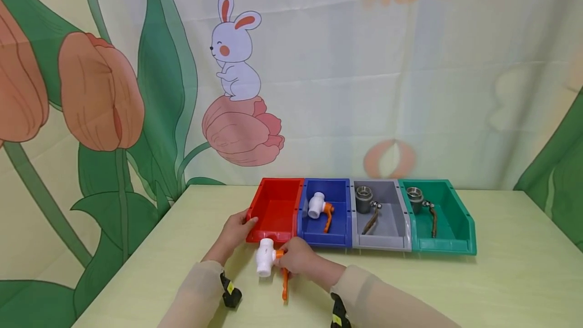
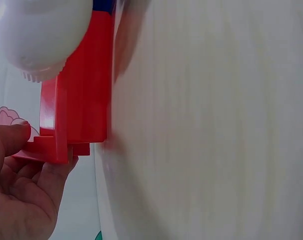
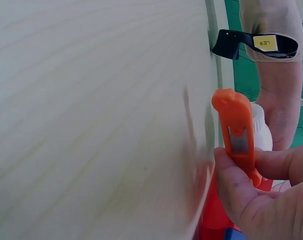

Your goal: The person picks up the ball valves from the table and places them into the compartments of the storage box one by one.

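Note:
My left hand [image 1: 234,231] grips the front left rim of the red bin [image 1: 276,211]; in the left wrist view its thumb and fingers close on the bin's corner from both sides. In front of that bin, my right hand [image 1: 297,256] holds a white plastic ball valve [image 1: 264,259] by its orange handle. Thumb and fingers pinch the orange handle [image 3: 236,127] in the right wrist view, where the white body is partly hidden behind it. The valve's white body [image 2: 41,32] overlaps the red bin in the left wrist view. Nothing shows inside the red bin.
Joined to the red bin's right are a blue bin [image 1: 339,239] with another white, orange-handled valve [image 1: 316,205], a grey bin [image 1: 387,243] and a green bin [image 1: 455,234], the last two each holding a metal valve. A printed curtain [image 1: 319,90] hangs behind the table [image 1: 514,287].

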Action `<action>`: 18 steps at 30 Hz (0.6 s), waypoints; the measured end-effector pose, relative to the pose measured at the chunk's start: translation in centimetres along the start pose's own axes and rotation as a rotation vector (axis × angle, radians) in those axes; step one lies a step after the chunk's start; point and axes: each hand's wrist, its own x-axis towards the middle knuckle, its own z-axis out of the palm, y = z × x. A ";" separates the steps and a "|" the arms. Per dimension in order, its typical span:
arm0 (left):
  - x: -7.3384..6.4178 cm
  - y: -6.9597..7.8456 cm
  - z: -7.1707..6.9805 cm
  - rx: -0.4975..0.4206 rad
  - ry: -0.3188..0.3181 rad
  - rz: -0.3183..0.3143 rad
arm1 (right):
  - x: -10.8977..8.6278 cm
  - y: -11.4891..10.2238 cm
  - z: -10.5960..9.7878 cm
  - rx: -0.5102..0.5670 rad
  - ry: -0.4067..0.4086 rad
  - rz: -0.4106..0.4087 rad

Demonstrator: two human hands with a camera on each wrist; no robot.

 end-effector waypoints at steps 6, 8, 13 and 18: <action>-0.1 0.1 -0.1 0.005 -0.008 -0.005 | -0.1 -0.2 -0.5 0.030 0.004 -0.029; -0.2 0.1 0.0 0.006 -0.009 -0.008 | -0.1 -0.3 -0.7 0.041 0.007 -0.043; -0.2 0.2 0.0 0.002 -0.014 -0.016 | -0.2 -0.7 -1.3 0.045 0.000 -0.039; -0.2 0.3 0.0 -0.002 -0.017 -0.021 | -0.2 -1.4 -1.9 0.052 -0.007 -0.025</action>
